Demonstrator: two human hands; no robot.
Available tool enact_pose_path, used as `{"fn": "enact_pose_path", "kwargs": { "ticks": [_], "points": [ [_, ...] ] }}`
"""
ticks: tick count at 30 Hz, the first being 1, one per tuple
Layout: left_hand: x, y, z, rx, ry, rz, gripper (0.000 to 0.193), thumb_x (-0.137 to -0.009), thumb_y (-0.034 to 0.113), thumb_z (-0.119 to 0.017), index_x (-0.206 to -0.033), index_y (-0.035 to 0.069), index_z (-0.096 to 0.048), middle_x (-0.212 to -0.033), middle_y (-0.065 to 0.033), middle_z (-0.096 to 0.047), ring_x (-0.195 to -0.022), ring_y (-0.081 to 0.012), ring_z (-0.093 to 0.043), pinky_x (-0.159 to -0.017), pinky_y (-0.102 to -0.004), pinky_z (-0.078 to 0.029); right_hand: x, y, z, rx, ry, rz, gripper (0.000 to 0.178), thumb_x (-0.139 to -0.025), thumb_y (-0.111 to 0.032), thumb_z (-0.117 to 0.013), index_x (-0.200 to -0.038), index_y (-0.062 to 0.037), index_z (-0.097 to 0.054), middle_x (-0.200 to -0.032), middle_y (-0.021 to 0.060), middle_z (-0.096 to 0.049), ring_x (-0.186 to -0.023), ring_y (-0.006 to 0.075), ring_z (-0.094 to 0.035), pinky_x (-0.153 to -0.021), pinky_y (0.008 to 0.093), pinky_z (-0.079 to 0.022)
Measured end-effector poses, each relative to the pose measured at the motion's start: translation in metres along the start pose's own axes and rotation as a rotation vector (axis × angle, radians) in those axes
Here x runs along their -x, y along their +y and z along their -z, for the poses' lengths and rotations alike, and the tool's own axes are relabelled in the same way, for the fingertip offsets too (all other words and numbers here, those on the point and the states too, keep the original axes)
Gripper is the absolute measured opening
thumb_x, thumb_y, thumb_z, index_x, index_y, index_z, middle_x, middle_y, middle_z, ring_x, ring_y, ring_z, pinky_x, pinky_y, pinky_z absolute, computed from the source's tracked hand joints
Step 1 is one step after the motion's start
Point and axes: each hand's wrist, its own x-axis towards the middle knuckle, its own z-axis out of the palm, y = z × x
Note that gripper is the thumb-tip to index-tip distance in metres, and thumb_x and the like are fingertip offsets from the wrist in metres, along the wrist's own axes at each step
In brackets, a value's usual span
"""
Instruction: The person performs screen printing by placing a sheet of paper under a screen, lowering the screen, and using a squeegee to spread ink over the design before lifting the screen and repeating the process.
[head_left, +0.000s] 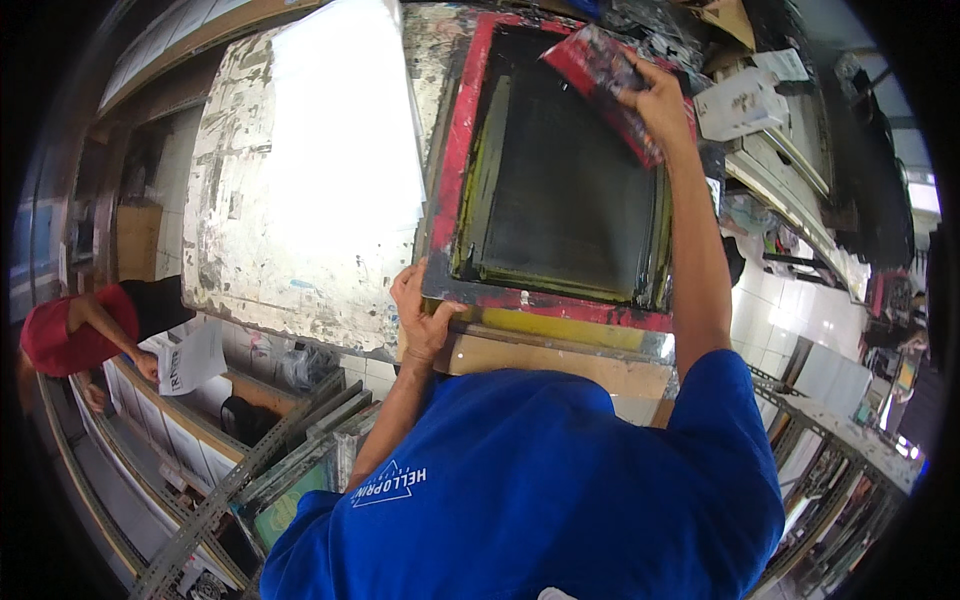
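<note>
A red-edged screen printing frame (463, 130) with dark, ink-covered mesh (570, 190) lies in front of me. My left hand (425, 315) grips its near left corner, thumb over the rim and fingers along the side. In my right hand (658, 105) is a wide red squeegee (592, 68) smeared with dark ink. It is held tilted over the far right part of the mesh; whether its blade touches the mesh cannot be made out. Left of the frame, white paper sheets (345, 120) are stacked on a paint-stained board (235, 190).
At the far left, another person in a red shirt (70, 335) holds a printed white sheet (198, 362). A stained white container (740, 103) stands right of the frame. Metal racks (290, 430) hold more frames at lower left. Shelving (830, 420) stands at the right.
</note>
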Motion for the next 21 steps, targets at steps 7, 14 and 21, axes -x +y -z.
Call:
{"fn": "enact_pose_path", "kwargs": {
  "ticks": [7, 14, 21],
  "points": [
    [-0.033, 0.05, 0.01, 0.123, 0.19, -0.229, 0.087, -0.064, 0.03, -0.093, -0.134, -0.01, -0.061, -0.124, -0.016, -0.066, -0.12, -0.0338, -0.052, -0.105, -0.0432, -0.042, 0.173, -0.122, -0.016, 0.447, -0.136, 0.11, 0.067, -0.076, -0.003, -0.075, -0.139, -0.0224, -0.066, -0.11, 0.0103, -0.071, -0.091, 0.0275, -0.069, -0.088, 0.0383, -0.052],
    [-0.11, 0.14, 0.014, 0.458, 0.403, -0.158, 0.071, -0.084, 0.026, -0.083, -0.138, -0.01, -0.055, -0.133, -0.0163, -0.057, -0.118, -0.0251, -0.058, -0.101, -0.0365, -0.048, 0.191, -0.227, 0.004, 0.887, 0.054, 0.51, 0.063, -0.072, -0.013, -0.074, -0.133, -0.0265, -0.07, -0.078, 0.0096, -0.056, -0.071, 0.031, -0.06, -0.069, 0.0434, -0.049],
    [-0.231, 0.145, -0.042, 0.772, 0.513, -0.284, 0.046, -0.098, 0.006, -0.056, -0.14, 0.004, -0.039, -0.123, -0.0129, -0.058, -0.097, -0.0125, -0.055, -0.081, -0.0266, -0.048, 0.094, -0.295, 0.054, 0.571, -0.026, 0.574, 0.051, -0.075, -0.016, -0.062, -0.122, -0.001, -0.074, -0.082, 0.0147, -0.076, -0.064, 0.0169, -0.068, -0.062, 0.0334, -0.056]
  ]
}}
